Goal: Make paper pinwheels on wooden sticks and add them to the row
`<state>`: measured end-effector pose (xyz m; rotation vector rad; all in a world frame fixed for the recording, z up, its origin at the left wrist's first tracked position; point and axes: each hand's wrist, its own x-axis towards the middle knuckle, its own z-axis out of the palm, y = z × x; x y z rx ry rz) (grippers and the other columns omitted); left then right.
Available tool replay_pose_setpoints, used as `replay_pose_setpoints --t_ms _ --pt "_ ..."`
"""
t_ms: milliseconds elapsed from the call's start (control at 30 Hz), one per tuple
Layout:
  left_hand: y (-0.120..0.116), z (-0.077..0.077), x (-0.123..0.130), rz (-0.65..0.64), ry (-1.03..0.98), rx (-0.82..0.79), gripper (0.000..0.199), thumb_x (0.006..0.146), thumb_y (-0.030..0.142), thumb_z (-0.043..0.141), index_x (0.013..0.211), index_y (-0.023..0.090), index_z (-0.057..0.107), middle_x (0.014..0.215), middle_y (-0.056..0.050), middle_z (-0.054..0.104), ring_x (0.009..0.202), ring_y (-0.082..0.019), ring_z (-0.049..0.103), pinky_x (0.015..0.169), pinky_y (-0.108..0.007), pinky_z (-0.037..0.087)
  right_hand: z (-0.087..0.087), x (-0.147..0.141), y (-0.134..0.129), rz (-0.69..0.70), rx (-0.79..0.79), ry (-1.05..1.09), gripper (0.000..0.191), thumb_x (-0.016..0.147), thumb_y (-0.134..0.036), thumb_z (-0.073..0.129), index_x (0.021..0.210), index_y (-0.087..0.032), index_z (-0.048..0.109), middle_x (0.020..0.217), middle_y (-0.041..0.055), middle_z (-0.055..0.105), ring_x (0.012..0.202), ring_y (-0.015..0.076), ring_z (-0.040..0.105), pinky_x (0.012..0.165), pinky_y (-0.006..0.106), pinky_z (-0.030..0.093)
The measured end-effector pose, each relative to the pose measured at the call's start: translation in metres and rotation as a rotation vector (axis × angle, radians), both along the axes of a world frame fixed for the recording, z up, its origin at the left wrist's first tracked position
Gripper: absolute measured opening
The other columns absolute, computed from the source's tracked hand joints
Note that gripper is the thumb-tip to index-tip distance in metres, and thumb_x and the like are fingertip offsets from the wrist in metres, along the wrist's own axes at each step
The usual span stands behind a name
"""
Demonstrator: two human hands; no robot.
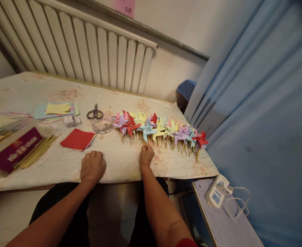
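My right hand [147, 156] is closed with fingertips pinched at the wooden stick of a light blue paper pinwheel [147, 129], at the front of a long row. That row holds many paper pinwheels in red, purple, yellow, pink and green, such as a red one [201, 139] at its right end. My left hand [92, 166] rests as a fist on the tablecloth, nothing showing in it. Just beyond it lies a stack of square paper sheets [76, 139], red on top. Scissors [95, 113] and a clear container of small shiny pieces [104, 127] sit farther back.
A clear bag with a purple label [19, 149] and a bundle of thin sticks [38, 151] lie at the left. Behind are coloured paper pieces [58, 108] and small boxes [72, 121]. A power strip [217, 192] stands on a side table beside a blue curtain [256, 120].
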<state>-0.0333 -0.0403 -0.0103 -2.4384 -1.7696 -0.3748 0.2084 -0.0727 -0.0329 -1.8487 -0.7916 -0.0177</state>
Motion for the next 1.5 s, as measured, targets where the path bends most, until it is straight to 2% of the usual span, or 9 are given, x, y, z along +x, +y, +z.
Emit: replay_pose_setpoints --t_ms 167,267,367,467,633,700,800,1133,1500 --pt "0.001 0.001 -0.002 -0.030 0.022 -0.023 0.029 0.097 0.025 0.039 0.100 0.014 0.066 0.103 -0.016 0.062 0.100 -0.032 0.052 0.082 -0.041 0.037 0.000 0.000 0.000 0.005 -0.001 0.010 0.018 0.082 -0.020 0.050 0.069 -0.021 0.063 0.069 0.0023 0.065 0.066 0.0185 0.052 0.067 0.028 0.037" --pt "0.004 0.000 0.002 -0.119 0.038 -0.043 0.030 0.097 0.023 0.037 0.098 0.014 0.066 0.099 -0.016 0.063 0.099 -0.032 0.054 0.084 -0.041 0.038 -0.001 -0.001 0.000 0.005 -0.010 0.024 0.018 0.081 -0.020 0.050 0.069 -0.021 0.063 0.068 0.0020 0.065 0.066 0.0185 0.052 0.067 0.028 0.037" --pt "0.008 -0.003 0.019 -0.278 0.000 -0.102 0.032 0.098 0.020 0.035 0.095 0.014 0.067 0.095 -0.015 0.065 0.095 -0.028 0.058 0.086 -0.039 0.041 -0.001 -0.001 -0.001 0.000 -0.020 0.040 0.017 0.079 -0.020 0.050 0.070 -0.021 0.064 0.069 0.0022 0.065 0.066 0.0188 0.053 0.068 0.028 0.038" --pt "0.011 -0.006 0.049 -0.349 -0.125 -0.181 0.033 0.100 0.022 0.035 0.103 0.014 0.066 0.103 -0.014 0.068 0.098 -0.024 0.062 0.088 -0.034 0.044 -0.002 -0.002 -0.002 -0.007 -0.027 0.062 0.018 0.079 -0.020 0.049 0.071 -0.021 0.065 0.069 0.0023 0.066 0.066 0.0188 0.054 0.067 0.028 0.038" --pt "0.016 0.000 0.097 -0.223 -0.304 -0.286 0.032 0.102 0.027 0.038 0.122 0.016 0.061 0.119 -0.013 0.070 0.108 -0.023 0.066 0.089 -0.032 0.046 -0.004 0.000 -0.004 -0.015 0.006 0.142 0.016 0.080 -0.026 0.053 0.074 -0.020 0.067 0.071 0.0022 0.067 0.068 0.0194 0.057 0.069 0.029 0.042" --pt "0.019 0.005 0.108 -0.135 -0.313 -0.330 0.035 0.101 0.031 0.039 0.127 0.016 0.058 0.115 -0.014 0.072 0.103 -0.024 0.069 0.084 -0.033 0.047 -0.004 0.000 -0.006 -0.004 0.017 0.162 0.016 0.079 -0.026 0.053 0.076 -0.020 0.068 0.073 0.0025 0.068 0.070 0.0198 0.059 0.070 0.029 0.043" --pt "0.024 0.010 0.119 -0.091 -0.290 -0.367 0.037 0.101 0.036 0.039 0.127 0.017 0.058 0.109 -0.015 0.074 0.097 -0.026 0.071 0.079 -0.034 0.047 -0.002 0.000 -0.007 -0.003 0.016 0.177 0.015 0.078 -0.025 0.054 0.076 -0.020 0.068 0.073 0.0024 0.069 0.070 0.0196 0.060 0.070 0.029 0.044" --pt "0.032 0.017 0.140 -0.067 -0.244 -0.381 0.037 0.101 0.039 0.034 0.111 0.016 0.061 0.095 -0.017 0.074 0.089 -0.029 0.072 0.071 -0.035 0.045 0.012 -0.002 -0.012 0.008 -0.008 0.248 0.013 0.077 -0.026 0.056 0.076 -0.020 0.068 0.068 0.0002 0.066 0.065 0.0177 0.058 0.064 0.027 0.044" --pt "0.035 0.026 0.145 -0.013 -0.218 -0.422 0.037 0.101 0.034 0.032 0.109 0.013 0.061 0.093 -0.019 0.074 0.088 -0.031 0.073 0.070 -0.037 0.047 0.017 -0.003 -0.012 0.003 0.005 0.243 0.015 0.075 -0.028 0.055 0.074 -0.019 0.067 0.067 0.0000 0.065 0.064 0.0169 0.053 0.065 0.027 0.041"
